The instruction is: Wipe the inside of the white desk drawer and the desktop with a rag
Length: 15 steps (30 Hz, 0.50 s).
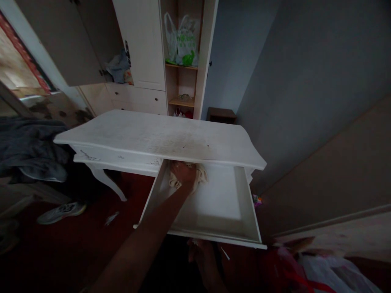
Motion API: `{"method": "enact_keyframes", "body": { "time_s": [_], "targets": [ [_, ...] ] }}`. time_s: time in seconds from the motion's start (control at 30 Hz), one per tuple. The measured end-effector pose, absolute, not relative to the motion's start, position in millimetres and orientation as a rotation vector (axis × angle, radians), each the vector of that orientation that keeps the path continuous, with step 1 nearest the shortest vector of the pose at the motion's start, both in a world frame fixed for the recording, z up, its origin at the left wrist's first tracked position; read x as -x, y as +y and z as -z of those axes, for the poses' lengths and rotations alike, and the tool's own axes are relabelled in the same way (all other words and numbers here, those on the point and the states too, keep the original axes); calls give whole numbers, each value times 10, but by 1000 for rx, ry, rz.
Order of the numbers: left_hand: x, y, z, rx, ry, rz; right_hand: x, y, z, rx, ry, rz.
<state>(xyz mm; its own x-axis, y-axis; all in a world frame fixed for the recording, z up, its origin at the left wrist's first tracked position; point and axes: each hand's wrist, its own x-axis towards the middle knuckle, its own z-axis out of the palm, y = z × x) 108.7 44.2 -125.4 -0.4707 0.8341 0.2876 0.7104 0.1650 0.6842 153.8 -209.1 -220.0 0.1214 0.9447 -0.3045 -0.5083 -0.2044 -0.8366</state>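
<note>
A white drawer (pixel 214 203) is pulled out from a white desk (pixel 128 126). Inside it, toward the back left corner, my left hand (pixel 185 173) is closed around a crumpled cream cloth (pixel 200 175), pressing it against the drawer floor. Part of the cloth is hidden beneath the hand. My right hand (pixel 201 252) is low in front of the drawer, just under the middle of its front edge. Its fingers look curled, with a small pale spot at their tips; shadow hides what they hold, if anything.
Dark smudges mark the desk top. Behind stands a white wardrobe (pixel 140 44) with a plastic bag (pixel 186 42) on its shelf. Dark clothing (pixel 30 146) is heaped at left above a shoe (pixel 62 212). More bags (pixel 336 272) lie at the lower right.
</note>
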Motion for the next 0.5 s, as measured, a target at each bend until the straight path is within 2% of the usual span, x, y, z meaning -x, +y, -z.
{"method": "enact_keyframes", "body": {
  "time_s": [0.1,0.5],
  "targets": [
    [-1303,477,1311,-1468,2282,-1285,-1534,-2111,2265,1106,-590,-1469],
    [-2073,193,1312,-1675,2191,-1113,-1672,-2067,2200,1246,-852,-1530]
  ]
}}
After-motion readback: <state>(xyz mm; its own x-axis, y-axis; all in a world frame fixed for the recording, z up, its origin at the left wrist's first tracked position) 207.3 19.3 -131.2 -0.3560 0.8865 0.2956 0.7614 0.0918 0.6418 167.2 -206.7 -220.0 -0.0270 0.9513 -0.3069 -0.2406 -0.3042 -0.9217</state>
